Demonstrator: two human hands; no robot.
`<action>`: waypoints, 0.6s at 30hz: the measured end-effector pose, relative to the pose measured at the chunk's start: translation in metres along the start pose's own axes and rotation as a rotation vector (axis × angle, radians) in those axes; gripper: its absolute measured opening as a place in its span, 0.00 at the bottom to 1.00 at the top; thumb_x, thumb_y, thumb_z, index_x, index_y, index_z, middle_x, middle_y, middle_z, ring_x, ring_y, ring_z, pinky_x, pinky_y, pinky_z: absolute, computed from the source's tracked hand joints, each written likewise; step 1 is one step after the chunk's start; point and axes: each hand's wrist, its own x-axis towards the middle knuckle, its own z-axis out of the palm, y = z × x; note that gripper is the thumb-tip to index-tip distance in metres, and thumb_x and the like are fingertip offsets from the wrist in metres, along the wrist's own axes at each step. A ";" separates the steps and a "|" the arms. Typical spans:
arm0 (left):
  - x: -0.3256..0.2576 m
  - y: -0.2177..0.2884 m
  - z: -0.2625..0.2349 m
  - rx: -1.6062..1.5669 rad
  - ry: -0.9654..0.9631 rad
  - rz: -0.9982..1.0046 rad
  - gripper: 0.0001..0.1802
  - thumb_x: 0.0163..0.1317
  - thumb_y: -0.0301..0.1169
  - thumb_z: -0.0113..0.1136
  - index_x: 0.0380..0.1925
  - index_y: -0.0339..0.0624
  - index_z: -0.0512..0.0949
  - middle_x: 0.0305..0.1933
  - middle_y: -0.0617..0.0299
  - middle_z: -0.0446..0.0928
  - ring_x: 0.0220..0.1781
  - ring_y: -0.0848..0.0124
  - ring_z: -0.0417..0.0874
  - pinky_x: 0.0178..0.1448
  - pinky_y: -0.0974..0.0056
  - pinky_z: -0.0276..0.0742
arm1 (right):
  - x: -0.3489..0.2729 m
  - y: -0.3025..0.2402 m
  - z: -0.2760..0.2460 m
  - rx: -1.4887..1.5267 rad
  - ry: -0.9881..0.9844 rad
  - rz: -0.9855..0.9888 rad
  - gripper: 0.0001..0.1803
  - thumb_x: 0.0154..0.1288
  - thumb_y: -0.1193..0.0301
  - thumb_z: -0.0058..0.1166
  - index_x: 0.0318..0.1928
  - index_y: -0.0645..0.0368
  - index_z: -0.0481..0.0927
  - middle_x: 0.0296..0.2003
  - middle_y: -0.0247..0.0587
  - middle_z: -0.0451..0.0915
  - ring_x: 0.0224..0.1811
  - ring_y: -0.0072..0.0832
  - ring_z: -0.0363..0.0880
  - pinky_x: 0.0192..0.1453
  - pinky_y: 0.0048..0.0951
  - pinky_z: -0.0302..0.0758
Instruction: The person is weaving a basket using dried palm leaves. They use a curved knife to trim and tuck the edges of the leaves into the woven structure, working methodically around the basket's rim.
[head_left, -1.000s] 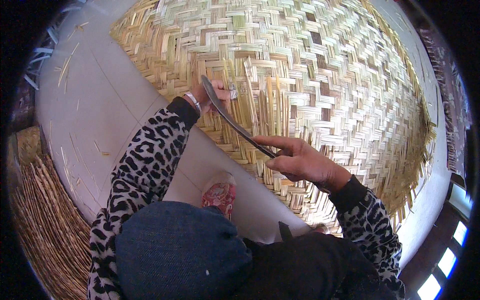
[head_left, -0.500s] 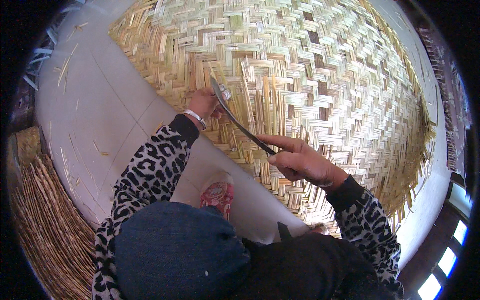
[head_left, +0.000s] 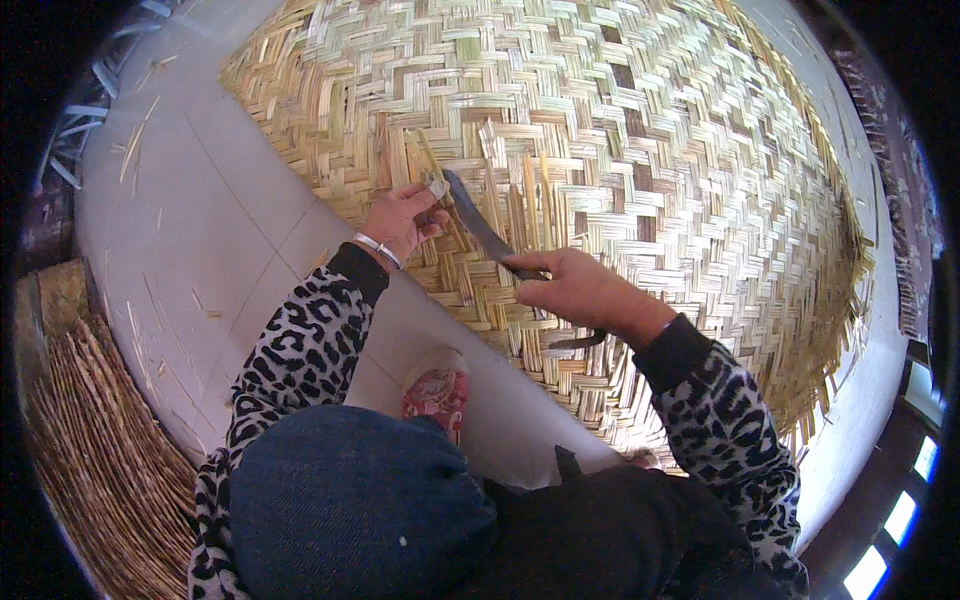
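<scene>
Both hands have shifted rightward along the large woven bamboo-strip mat (head_left: 620, 150): left hand (head_left: 400, 220) pinches a pale loose strip end (head_left: 437, 187), right hand (head_left: 575, 290) grips a dark curved knife (head_left: 480, 225); most weaving looks finished, the near edge still loose.

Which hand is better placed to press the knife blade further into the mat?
Right, probably: the right hand holds the knife, while the left hand pinches a strip on the mat.

Pale tiled floor (head_left: 200, 230); strip bundle (head_left: 90, 440); pink slipper (head_left: 437, 392)

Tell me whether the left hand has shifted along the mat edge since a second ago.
Yes. The left hand has slid rightward and up along the edge of the woven mat, and the knife went with it.
</scene>
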 end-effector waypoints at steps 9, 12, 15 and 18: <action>0.005 0.009 0.001 0.151 0.010 -0.030 0.15 0.68 0.42 0.62 0.44 0.43 0.79 0.34 0.67 0.77 0.28 0.76 0.80 0.31 0.68 0.76 | 0.007 -0.019 0.011 -0.177 0.095 0.002 0.26 0.61 0.60 0.55 0.57 0.60 0.77 0.33 0.52 0.84 0.36 0.41 0.83 0.45 0.40 0.78; 0.009 0.010 0.006 0.163 0.077 -0.056 0.15 0.66 0.43 0.64 0.42 0.44 0.80 0.31 0.68 0.76 0.26 0.75 0.79 0.29 0.67 0.76 | 0.012 -0.014 0.037 -0.375 0.237 0.000 0.19 0.62 0.61 0.52 0.51 0.55 0.76 0.33 0.54 0.83 0.39 0.53 0.83 0.44 0.53 0.78; 0.013 0.013 0.010 0.183 0.118 -0.099 0.12 0.65 0.41 0.66 0.36 0.46 0.79 0.27 0.69 0.74 0.23 0.75 0.77 0.27 0.66 0.75 | 0.032 -0.010 0.049 -0.432 0.294 0.050 0.30 0.62 0.58 0.54 0.63 0.53 0.73 0.36 0.53 0.85 0.39 0.52 0.84 0.46 0.50 0.78; 0.015 0.019 0.010 0.214 0.133 -0.169 0.11 0.63 0.40 0.69 0.31 0.47 0.78 0.25 0.70 0.73 0.21 0.76 0.74 0.25 0.66 0.73 | 0.043 -0.008 0.055 -0.457 0.333 0.055 0.30 0.62 0.58 0.54 0.64 0.50 0.72 0.34 0.53 0.84 0.36 0.53 0.84 0.43 0.52 0.79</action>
